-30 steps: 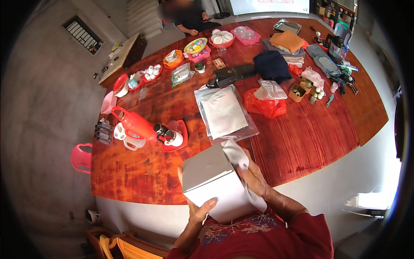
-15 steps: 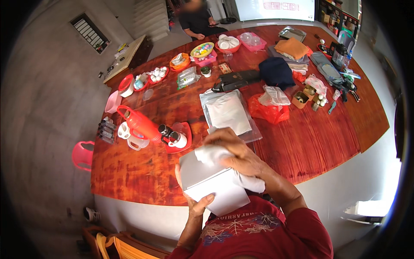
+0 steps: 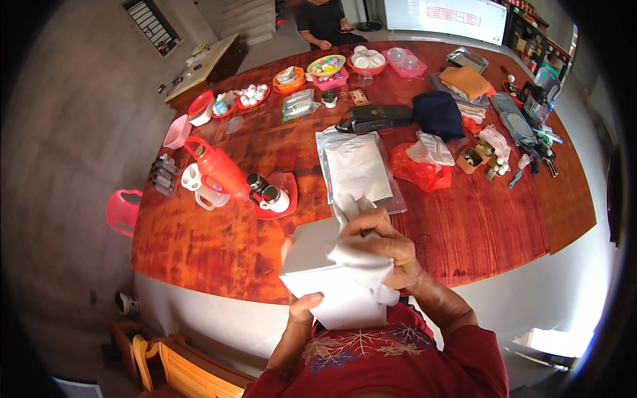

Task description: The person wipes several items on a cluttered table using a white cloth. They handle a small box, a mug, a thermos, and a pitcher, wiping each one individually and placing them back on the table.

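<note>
place: home dining room, we judged | signs: big wooden table (image 3: 252, 245) with dishes (image 3: 326, 65), thermos (image 3: 215, 166), folded clothes (image 3: 468, 83), stairs (image 3: 249, 16)

1. A clear bag (image 3: 358, 169) of white stuff lies on the red wooden table (image 3: 219, 245), just past the fingers.
2. A red jug (image 3: 215, 166) stands off to the fingers' left.
3. A red plastic bag (image 3: 418, 174) sits to their right.

White box (image 3: 325, 278) in hands; clear pouch (image 3: 358, 169) mid-table; red bag (image 3: 418, 174) beside it.
</note>
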Tool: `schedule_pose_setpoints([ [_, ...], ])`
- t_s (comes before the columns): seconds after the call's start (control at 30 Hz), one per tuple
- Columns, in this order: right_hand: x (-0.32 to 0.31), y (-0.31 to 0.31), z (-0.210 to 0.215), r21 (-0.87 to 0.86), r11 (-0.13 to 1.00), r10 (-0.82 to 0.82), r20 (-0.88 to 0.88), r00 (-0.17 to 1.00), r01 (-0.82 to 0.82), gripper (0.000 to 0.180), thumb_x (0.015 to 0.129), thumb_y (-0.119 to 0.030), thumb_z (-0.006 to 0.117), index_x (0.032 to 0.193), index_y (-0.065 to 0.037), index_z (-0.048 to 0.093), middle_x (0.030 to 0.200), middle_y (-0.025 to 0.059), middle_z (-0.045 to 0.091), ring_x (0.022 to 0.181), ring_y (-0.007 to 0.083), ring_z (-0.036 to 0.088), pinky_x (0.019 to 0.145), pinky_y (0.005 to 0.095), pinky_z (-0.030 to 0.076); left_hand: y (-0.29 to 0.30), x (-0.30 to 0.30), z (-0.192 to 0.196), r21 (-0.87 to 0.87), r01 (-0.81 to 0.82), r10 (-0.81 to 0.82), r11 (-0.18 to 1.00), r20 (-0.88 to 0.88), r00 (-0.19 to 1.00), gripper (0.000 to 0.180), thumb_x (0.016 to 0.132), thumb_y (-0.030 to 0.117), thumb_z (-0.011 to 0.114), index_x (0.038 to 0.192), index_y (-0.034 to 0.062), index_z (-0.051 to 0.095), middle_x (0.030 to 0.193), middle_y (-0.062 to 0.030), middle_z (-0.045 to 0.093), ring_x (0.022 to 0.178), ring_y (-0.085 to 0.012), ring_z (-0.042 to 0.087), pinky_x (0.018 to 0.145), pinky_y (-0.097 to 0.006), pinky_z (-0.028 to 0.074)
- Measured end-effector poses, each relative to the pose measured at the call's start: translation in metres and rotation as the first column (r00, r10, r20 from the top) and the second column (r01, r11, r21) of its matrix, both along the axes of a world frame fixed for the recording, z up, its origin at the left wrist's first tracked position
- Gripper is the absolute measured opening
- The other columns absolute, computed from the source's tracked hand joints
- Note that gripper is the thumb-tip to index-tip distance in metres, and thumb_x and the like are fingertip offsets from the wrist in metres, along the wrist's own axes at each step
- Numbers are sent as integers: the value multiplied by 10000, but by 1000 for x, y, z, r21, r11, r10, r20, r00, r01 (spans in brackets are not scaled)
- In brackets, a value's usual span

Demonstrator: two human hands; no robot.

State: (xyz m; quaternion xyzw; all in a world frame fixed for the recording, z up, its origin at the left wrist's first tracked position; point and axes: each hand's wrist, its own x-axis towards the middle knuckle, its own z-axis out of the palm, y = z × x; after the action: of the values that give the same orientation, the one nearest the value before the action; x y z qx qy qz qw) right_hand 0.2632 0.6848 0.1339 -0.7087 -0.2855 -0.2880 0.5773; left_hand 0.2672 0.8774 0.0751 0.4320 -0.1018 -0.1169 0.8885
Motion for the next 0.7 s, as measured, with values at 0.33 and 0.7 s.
schedule_pose_setpoints([
  [0.33, 35, 8, -8, 662, 749, 557, -624, 548, -8, 517, 903, -391, 511, 1296, -63, 442, 1096, 73, 570, 987, 158, 540, 868, 289, 431, 10, 23, 21, -17, -44, 46, 999, 132, 990, 986, 594, 356, 683, 1428, 165, 192, 1316, -170, 392, 1178, -342, 432, 959, -473, 396],
  [0.7, 14, 10, -57, 769, 639, 712, -601, 363, 20, 520, 887, -444, 509, 1211, -37, 508, 1064, 82, 595, 909, 151, 581, 804, 291, 473, 24, 65, 24, -206, -103, 120, 973, 70, 990, 917, 604, 369, 671, 1413, 210, 269, 1258, -115, 456, 1097, -296, 508, 881, -424, 469],
])
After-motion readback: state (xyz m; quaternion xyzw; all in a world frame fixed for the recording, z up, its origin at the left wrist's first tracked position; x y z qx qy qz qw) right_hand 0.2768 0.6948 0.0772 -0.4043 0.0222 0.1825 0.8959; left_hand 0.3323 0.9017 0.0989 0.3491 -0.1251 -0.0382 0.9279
